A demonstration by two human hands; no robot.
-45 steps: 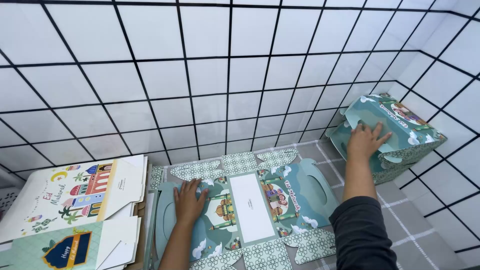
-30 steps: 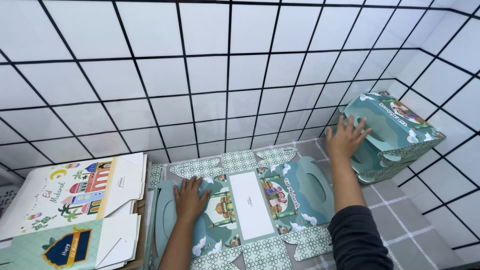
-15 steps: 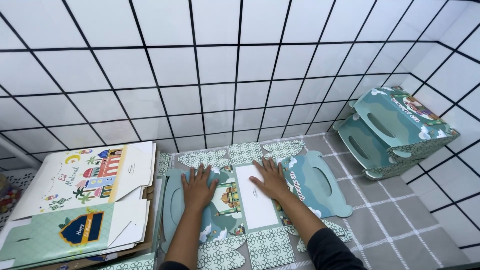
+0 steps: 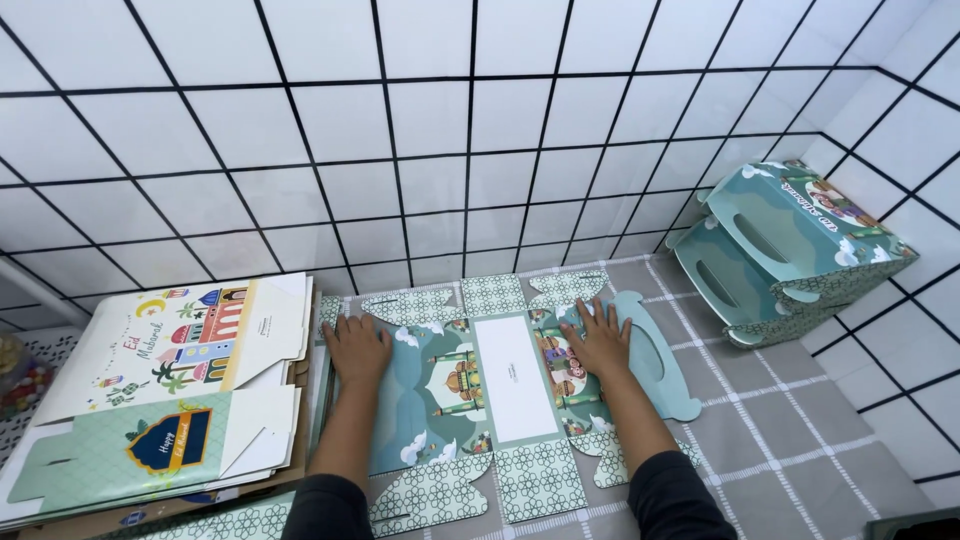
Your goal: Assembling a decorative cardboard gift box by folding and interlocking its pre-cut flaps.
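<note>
L hand [image 4: 357, 346] & R hand [image 4: 598, 340] flat on box blank [image 4: 515, 400]

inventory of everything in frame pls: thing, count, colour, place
flat box blank: one, teal with patterned flaps, unfolded on the floor, centre
folded boxes: at least two, teal, stacked in the right corner against the wall
stack of flat boxes: several, white and pale green printed, left
basket: one, white mesh, far left edge, contents unclear
tiled wall: white, black grout, behind and right
floor: grey tiles
left hand: flat on the blank's left panel
right hand: flat on the blank's right panel
</note>
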